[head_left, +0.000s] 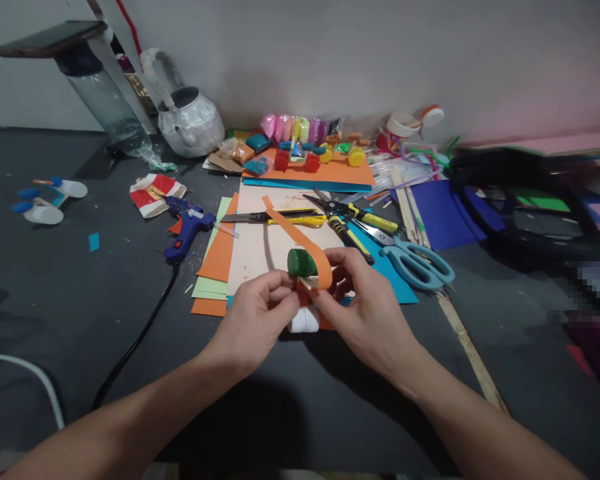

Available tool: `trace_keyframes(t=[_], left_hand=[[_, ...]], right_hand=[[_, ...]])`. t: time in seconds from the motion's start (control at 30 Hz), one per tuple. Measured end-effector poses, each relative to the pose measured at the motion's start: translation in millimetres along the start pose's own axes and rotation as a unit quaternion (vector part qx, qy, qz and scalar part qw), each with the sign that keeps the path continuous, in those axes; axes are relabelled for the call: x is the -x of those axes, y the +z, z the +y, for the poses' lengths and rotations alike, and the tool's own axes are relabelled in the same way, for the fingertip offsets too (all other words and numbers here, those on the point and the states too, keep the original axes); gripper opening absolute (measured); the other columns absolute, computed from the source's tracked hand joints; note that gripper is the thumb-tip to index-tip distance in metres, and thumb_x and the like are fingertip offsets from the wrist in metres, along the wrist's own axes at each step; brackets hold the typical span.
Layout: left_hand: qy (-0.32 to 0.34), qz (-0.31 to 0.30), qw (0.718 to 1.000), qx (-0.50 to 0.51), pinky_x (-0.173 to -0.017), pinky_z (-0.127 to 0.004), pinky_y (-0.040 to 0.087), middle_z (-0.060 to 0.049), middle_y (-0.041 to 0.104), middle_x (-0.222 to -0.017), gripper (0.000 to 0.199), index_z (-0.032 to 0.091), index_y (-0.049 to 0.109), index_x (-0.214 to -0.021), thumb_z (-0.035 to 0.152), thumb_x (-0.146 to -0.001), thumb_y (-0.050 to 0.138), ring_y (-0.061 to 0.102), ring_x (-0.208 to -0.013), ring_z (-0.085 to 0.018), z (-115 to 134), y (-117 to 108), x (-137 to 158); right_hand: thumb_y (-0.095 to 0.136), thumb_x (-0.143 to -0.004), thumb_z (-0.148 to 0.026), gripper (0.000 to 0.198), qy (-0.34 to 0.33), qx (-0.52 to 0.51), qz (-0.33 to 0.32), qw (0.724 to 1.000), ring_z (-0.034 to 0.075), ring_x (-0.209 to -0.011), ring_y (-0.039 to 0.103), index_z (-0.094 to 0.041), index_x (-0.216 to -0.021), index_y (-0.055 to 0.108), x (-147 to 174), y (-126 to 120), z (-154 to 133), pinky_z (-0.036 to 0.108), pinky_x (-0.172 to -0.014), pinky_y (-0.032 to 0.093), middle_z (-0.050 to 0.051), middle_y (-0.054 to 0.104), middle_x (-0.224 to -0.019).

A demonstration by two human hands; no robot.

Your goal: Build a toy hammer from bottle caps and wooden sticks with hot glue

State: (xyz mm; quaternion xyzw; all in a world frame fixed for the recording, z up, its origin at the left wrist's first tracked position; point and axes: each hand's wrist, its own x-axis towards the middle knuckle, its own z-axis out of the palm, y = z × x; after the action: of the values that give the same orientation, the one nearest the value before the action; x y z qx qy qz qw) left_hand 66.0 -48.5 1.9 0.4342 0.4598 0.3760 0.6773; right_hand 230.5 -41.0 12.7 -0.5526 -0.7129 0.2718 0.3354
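Note:
My left hand (263, 313) is closed, its fingertips pinching a small bottle-cap toy car (307, 283). The car has green caps (301, 262) on its far side, white caps (304, 320) on its near side and a wooden stick part between them. My right hand (359, 293) is closed on an orange paper strip (321, 261), pressing it to the car's right end. The strip curls over there, and its free end stretches away to the far left. The fingers hide part of the car.
A blue glue gun (185, 233) lies to the left, its black cord trailing nearer. Ahead, a yellow cutter (300, 219), pliers (347, 233) and blue-handled scissors (420, 261) lie on coloured paper sheets (253, 257). Finished cap cars (50, 200) stand at far left; a silver pot (193, 123) behind.

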Motion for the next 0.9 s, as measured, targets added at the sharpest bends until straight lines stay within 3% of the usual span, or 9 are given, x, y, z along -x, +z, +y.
trace_keyframes(t=[0.13,0.2,0.3,0.47,0.67,0.9], left_hand=[[0.007,-0.012,0.999,0.032,-0.071,-0.023,0.045,0.000,0.068,-0.080,0.017,0.018,0.067,-0.094,0.028,-0.082,0.067,0.060,-0.074,-0.012,1.3,2.4,1.3],[0.004,-0.011,0.999,0.039,-0.072,-0.024,0.045,-0.001,0.069,-0.081,0.016,0.017,0.066,-0.091,0.029,-0.081,0.067,0.061,-0.074,-0.013,2.8,4.1,2.1],[-0.006,-0.007,0.999,0.042,-0.070,-0.024,0.045,-0.001,0.070,-0.079,0.016,0.016,0.065,-0.088,0.030,-0.081,0.068,0.060,-0.071,-0.013,4.9,6.0,3.2],[-0.005,-0.007,0.999,0.045,-0.069,-0.024,0.045,-0.001,0.070,-0.081,0.016,0.016,0.065,-0.087,0.029,-0.079,0.069,0.060,-0.070,-0.012,5.6,6.1,3.7],[-0.008,0.006,1.000,0.012,-0.052,-0.018,0.033,0.006,0.055,-0.060,0.016,0.016,0.068,-0.089,0.031,-0.083,0.065,0.045,-0.054,-0.006,6.7,4.0,3.9],[-0.001,-0.024,0.996,0.085,-0.073,-0.025,0.050,-0.003,0.071,-0.083,0.025,0.015,0.070,-0.097,0.036,-0.082,0.069,0.062,-0.072,-0.013,6.3,4.5,-0.4]], right_hand=[[0.059,-0.079,-0.011,0.041,-0.124,0.066,0.062,0.988,0.020,-0.089,0.060,-0.021,-0.117,0.050,0.9,-0.2,2.6,0.033,-0.069,0.051,0.008,0.057,-0.112],[0.060,-0.081,-0.012,0.037,-0.178,0.079,0.073,0.978,0.025,-0.106,0.057,-0.021,-0.115,0.050,0.4,-1.5,2.7,0.037,-0.077,0.053,0.012,0.053,-0.121],[0.058,-0.084,-0.011,0.024,-0.224,0.093,0.061,0.968,0.027,-0.115,0.053,-0.021,-0.104,0.052,-0.5,-3.6,2.0,0.044,-0.088,0.051,0.015,0.048,-0.128],[0.054,-0.086,-0.009,0.016,-0.227,0.080,0.029,0.970,0.028,-0.118,0.052,-0.021,-0.096,0.053,-1.4,-5.1,1.2,0.049,-0.094,0.048,0.015,0.049,-0.128],[0.055,-0.085,-0.008,0.015,-0.240,0.089,0.028,0.966,0.026,-0.117,0.053,-0.020,-0.094,0.052,-2.9,-6.9,0.7,0.045,-0.093,0.048,0.015,0.054,-0.121],[0.055,-0.084,-0.009,0.014,-0.249,0.106,0.037,0.962,0.027,-0.114,0.054,-0.021,-0.091,0.051,-3.1,-5.6,2.4,0.044,-0.089,0.049,0.015,0.055,-0.121]])
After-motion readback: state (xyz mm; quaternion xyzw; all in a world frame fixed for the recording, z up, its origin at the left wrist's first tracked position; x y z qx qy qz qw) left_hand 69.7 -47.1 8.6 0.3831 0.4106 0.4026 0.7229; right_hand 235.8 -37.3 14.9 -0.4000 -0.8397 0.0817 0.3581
